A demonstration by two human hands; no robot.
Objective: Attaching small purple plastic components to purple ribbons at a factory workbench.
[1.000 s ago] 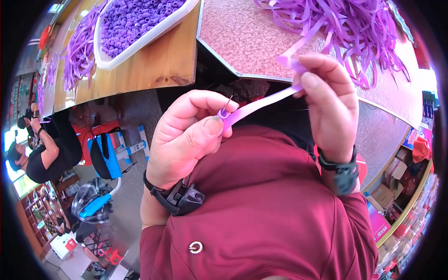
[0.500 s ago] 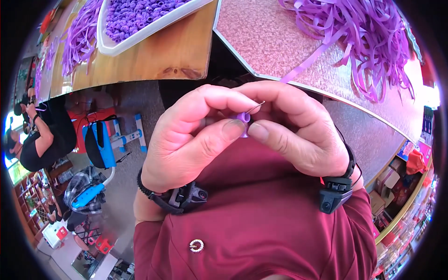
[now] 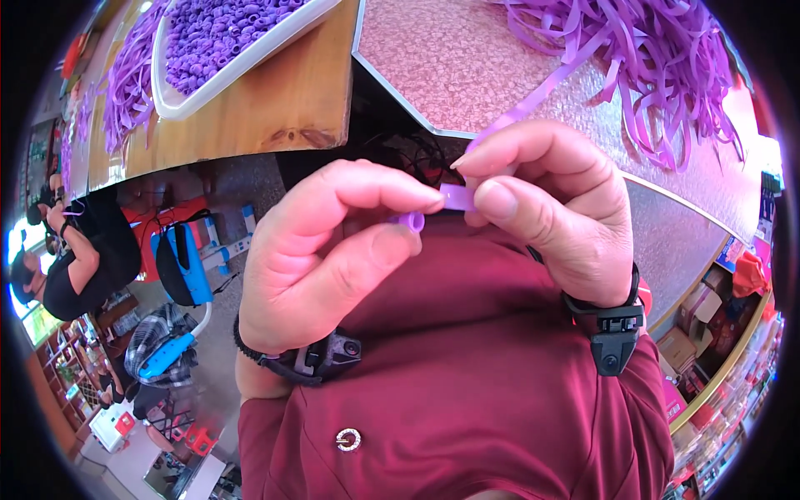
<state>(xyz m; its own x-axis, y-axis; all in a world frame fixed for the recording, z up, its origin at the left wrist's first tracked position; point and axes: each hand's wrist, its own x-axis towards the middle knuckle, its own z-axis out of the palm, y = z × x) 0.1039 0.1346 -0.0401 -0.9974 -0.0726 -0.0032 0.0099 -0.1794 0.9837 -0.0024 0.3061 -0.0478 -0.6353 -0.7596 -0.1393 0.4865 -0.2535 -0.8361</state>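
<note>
In front of my chest, my left hand (image 3: 321, 258) is closed on a small purple hollow plastic piece (image 3: 414, 221), its round opening showing past the thumb tip. That hand's index fingertip meets the end of a flat purple ribbon (image 3: 456, 197). My right hand (image 3: 554, 208) pinches this ribbon between thumb and fingers, close to its end. From behind the right fingers, the ribbon runs up over the table edge toward a large pile of purple ribbons (image 3: 642, 58). Whether a thin metal tool is still in the right fingers cannot be seen.
A white tray (image 3: 167, 104) of small purple plastic pieces stands on the wooden table (image 3: 258, 117), beside more purple ribbons (image 3: 129, 92). The pink-topped table (image 3: 433, 62) adjoins at right. Another person (image 3: 92, 258) sits at far left, near a blue chair (image 3: 181, 262).
My hands have moved apart, the right going rightward. A short stretch of ribbon now shows between them. The purple piece has shifted left with my left hand, and the thin metal tip no longer shows.
</note>
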